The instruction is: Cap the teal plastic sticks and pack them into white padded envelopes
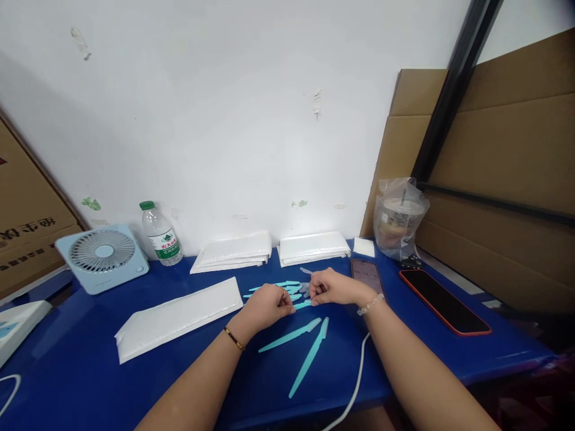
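Note:
My left hand and my right hand are close together over the table, each closed in a pinch. Between their fingertips stretches one teal eyebrow razor, with its handle toward the left hand and its blade end at the right fingers. Several more teal razors lie in a loose pile just behind the left hand. Small translucent pieces, perhaps blade caps, lie beside the right fingers, partly hidden. Nearer me, two separate razors rest flat, a left one and a right one.
On the blue table are a white padded envelope, two envelope stacks, a fan, a water bottle, a bagged drink cup and two phones. A white cable runs off the front edge.

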The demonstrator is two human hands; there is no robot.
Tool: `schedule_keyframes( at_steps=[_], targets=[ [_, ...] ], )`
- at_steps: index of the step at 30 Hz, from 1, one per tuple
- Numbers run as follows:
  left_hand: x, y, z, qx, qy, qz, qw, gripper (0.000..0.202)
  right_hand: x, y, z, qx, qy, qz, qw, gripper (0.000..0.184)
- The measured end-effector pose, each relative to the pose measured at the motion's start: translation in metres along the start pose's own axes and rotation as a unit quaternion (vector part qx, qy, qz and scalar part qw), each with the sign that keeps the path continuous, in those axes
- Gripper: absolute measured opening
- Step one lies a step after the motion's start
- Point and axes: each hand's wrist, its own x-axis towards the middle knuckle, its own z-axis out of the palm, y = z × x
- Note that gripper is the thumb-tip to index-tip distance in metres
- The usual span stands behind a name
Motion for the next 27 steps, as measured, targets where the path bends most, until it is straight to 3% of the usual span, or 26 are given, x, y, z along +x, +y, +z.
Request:
schedule_keyframes(
  at_steps=[7, 10, 14, 16, 19, 24, 27],
  targets=[
    [0.0, -0.021, -0.016, 0.038, 0.079, -0.044, 0.995, 0.02, -0.002, 0.008, -0.008, -0.011, 0.093, 0.074, 0.993, 0.015],
    [-0.004, -0.019, -0.018, 0.022, 0.1, -0.035, 0.994, 0.026, -0.004, 0.001, -0.007, 0.021, 0.058, 0.022, 0.998, 0.025],
    [-0.009, -0.004, -0.01, -0.028, 0.012, 0.007, 1.0, 0.029, 0.0, -0.013, 0.004, 0.002, -0.071, -0.04, 0.997, 0.023],
    [-0.009, 0.002, -0.004, -0.033, -0.033, 0.022, 0.999, 0.027, 0.002, -0.017, 0.009, -0.01, -0.082, -0.039, 0.996, 0.019],
    [-0.007, 0.003, 0.001, 0.0, -0.038, 0.035, 0.999, 0.017, 0.003, -0.017, 0.01, -0.024, -0.038, -0.03, 0.999, 0.014],
    [-0.003, -0.008, -0.009, 0.069, 0.036, 0.001, 0.997, 0.015, -0.004, -0.007, -0.004, -0.035, 0.081, 0.03, 0.996, 0.006],
    [-0.004, -0.013, -0.014, 0.043, 0.071, -0.018, 0.996, 0.017, -0.01, -0.004, -0.012, 0.004, 0.072, 0.019, 0.997, 0.016]
  ],
)
